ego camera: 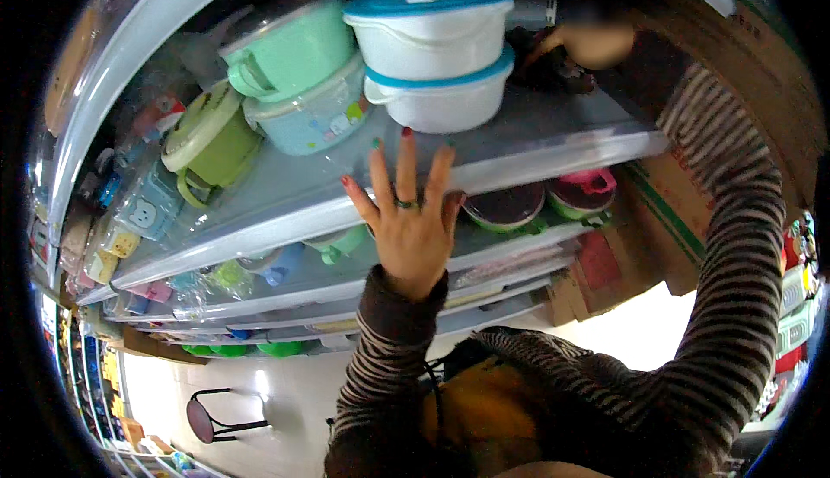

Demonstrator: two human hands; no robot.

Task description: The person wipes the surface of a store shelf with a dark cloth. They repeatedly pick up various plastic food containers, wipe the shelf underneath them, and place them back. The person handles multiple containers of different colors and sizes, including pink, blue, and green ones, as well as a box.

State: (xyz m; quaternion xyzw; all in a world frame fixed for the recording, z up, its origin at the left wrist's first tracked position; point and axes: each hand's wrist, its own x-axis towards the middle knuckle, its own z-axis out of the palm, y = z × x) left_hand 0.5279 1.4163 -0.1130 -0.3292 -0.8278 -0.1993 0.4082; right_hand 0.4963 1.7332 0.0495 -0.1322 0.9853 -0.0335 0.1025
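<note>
My left hand [413,228] is held over the front edge of a grey metal shelf [557,160]. Its fingers are spread, and nothing is in it. Just beyond the fingertips stand two stacked white plastic bowls [431,43] with blue lids. At the upper right my right hand [596,43] reaches deep onto the same shelf, partly blurred. Its fingers rest on a dark, bunched cloth [551,66]. Left of the white bowls, a mint green lidded bowl [298,50] sits on a pale blue one [311,121]. An olive green lidded cup [217,141] stands beside them.
Lower shelf levels hold green bowls [509,206] and wrapped cups [233,277]. Cardboard boxes [674,209] stand at the right end, close to my right arm. A stool [211,416] is on the tiled floor [292,387] below. Wrapped containers [146,209] crowd the shelf's left end.
</note>
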